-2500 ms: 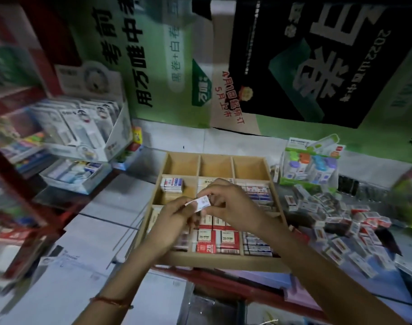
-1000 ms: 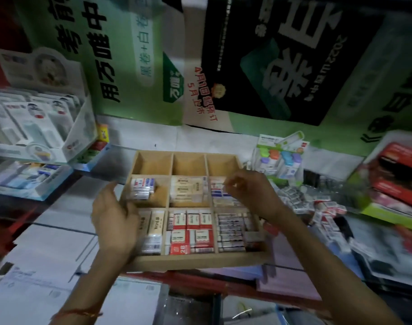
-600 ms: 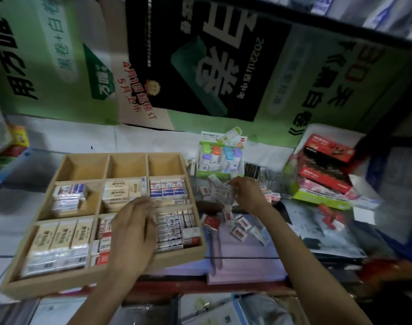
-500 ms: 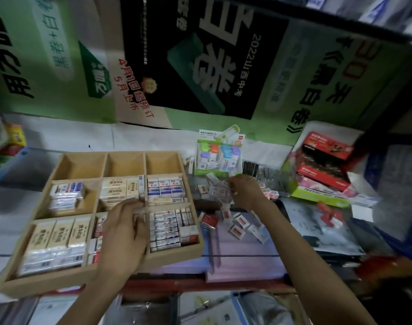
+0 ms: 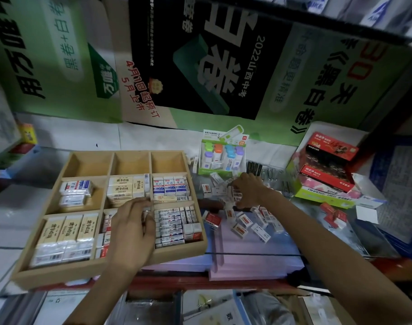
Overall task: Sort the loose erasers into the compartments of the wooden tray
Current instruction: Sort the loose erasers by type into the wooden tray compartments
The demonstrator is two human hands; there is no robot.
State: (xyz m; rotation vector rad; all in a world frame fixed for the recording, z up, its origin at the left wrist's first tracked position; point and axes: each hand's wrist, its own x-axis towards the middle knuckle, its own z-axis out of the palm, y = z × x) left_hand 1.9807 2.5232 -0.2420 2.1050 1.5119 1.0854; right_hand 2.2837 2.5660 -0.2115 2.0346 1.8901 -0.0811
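A wooden tray (image 5: 180, 252) with nine compartments lies at the left; its back row is bare and the other six hold rows of boxed erasers. My left hand (image 5: 132, 231) rests flat on the erasers in the front middle compartment, fingers spread. To the right of the tray lies a heap of loose erasers (image 5: 244, 222) in white and red sleeves. My right hand (image 5: 246, 192) reaches into the back of that heap, fingers curled over some erasers; what they hold is hidden.
A green display box of coloured correction tapes (image 5: 221, 153) stands behind the heap. A red and green carton (image 5: 324, 172) sits at the right. Pink paper stacks (image 5: 251, 259) lie under the erasers. Large posters (image 5: 200, 55) cover the back wall.
Both hands held one eraser over the tray, then parted. My right hand moved right to the loose heap and now digs into it. My left hand settled on the tray's front middle compartment.
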